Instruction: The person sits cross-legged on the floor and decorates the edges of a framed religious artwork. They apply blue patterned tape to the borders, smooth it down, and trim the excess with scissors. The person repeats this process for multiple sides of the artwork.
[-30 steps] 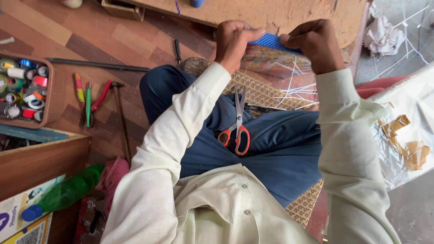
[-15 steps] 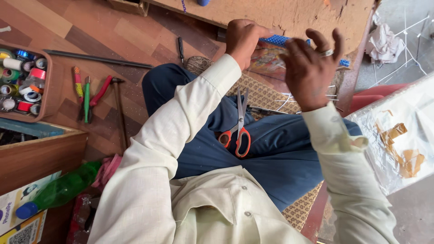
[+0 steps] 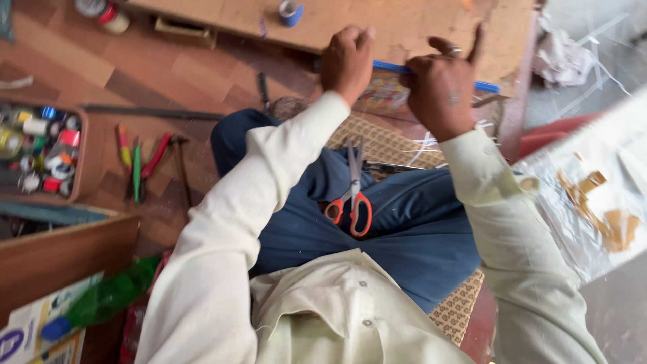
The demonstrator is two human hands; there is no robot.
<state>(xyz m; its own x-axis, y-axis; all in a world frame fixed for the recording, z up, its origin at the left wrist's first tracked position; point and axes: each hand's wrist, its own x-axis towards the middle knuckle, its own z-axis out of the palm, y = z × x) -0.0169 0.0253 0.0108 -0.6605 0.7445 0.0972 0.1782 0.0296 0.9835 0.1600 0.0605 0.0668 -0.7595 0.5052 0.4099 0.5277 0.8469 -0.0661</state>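
My left hand (image 3: 348,62) is closed around the left end of a thin blue strip (image 3: 486,86) held across a colourful flat piece (image 3: 384,93). My right hand (image 3: 441,84) grips the strip further right, with the index and little fingers sticking up and a ring on one finger. Both hands hover over the edge of a low wooden board (image 3: 411,27). Orange-handled scissors (image 3: 353,197) lie on my lap, blades pointing away from me, untouched by either hand.
A tape roll (image 3: 290,12) sits on the board. At left, a tray of small spools (image 3: 37,148), pliers and screwdrivers (image 3: 138,162) lie on the floor. A green bottle (image 3: 101,300) lies near left; clear plastic sheet with brown tape (image 3: 596,202) at right.
My right hand, spread open half a second ago, has closed down onto the blue strip. Both hands have stayed near the board's edge; the view has shifted slightly.
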